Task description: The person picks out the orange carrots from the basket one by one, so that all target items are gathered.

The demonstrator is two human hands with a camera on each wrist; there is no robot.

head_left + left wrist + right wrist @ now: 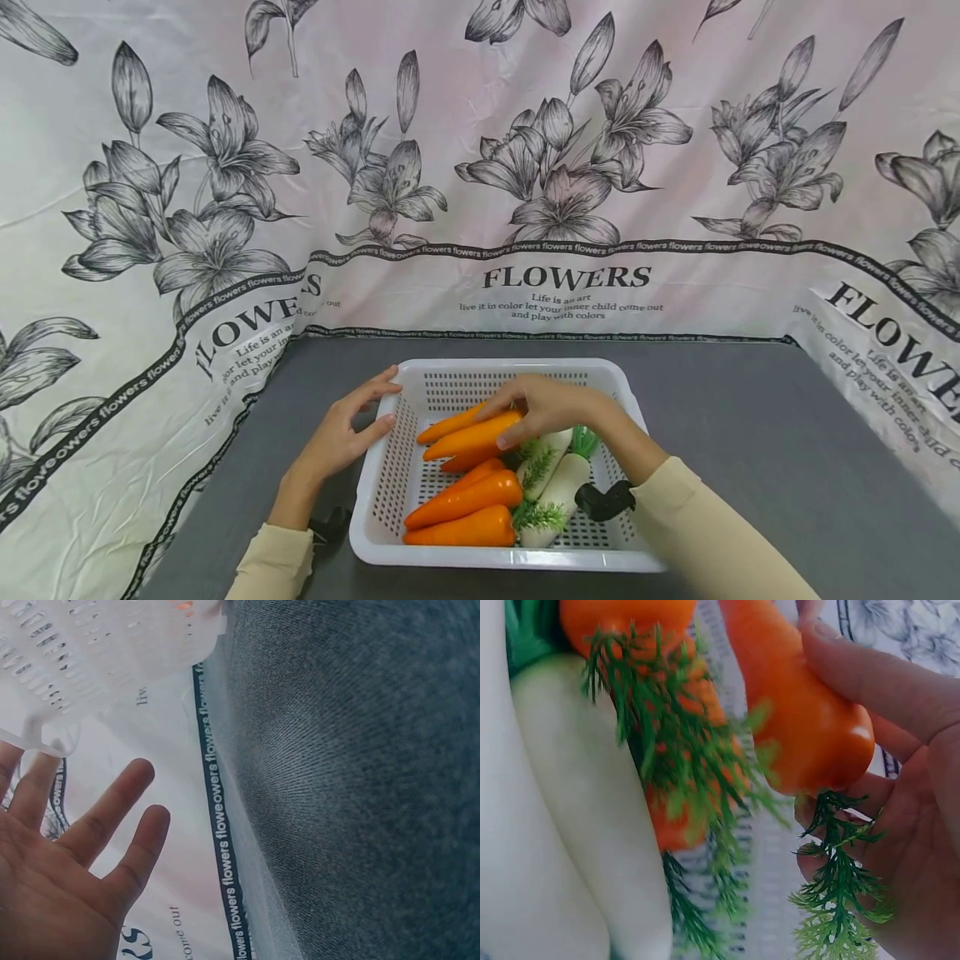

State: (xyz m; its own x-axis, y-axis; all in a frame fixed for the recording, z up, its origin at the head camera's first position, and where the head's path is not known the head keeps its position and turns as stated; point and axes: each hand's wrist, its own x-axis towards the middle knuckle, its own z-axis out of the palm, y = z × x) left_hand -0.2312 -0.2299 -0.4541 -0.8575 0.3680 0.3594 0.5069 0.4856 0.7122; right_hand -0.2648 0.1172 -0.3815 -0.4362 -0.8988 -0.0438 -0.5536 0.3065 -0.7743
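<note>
Where the left hand (341, 433) rests: at the far left corner of the basket (480, 557), thumb and a fingertip at the rim, well apart from the right hand.
Left grip: released, fingers spread, holding nothing; the left wrist view shows two of them extended clear of the corner.
Held carrot (471, 437): inside the basket's outline, toward the far side; whether it touches the carrots beneath cannot be told.
Its long axis: roughly crosswise, slender tip pointing left toward the left hand, thick end at the right hand.
Right hand (546, 404): nearer of the two, reaching over the basket from the right; the carrot runs leftward out of its grip.
Right grip: grasping that carrot near its thick end, thumb on one side, fingers on the other.
Basket make: white, plastic-looking, a rounded rectangle with slotted walls and floor.
Front carrots (468, 496): glossy orange cones, smooth and side by side, tips left.
Carrot leaves (840, 877): thin, feathery green sprigs, hanging from the thick end in the right wrist view.
Radishes (567, 479): white, smooth, long and tapered, lying right of the front carrots, one with a bright green top.
Desk (712, 433): matt grey, finely textured.
Backdrop (480, 200): pale, softly rippled cloth printed with lilies and lettering.
</note>
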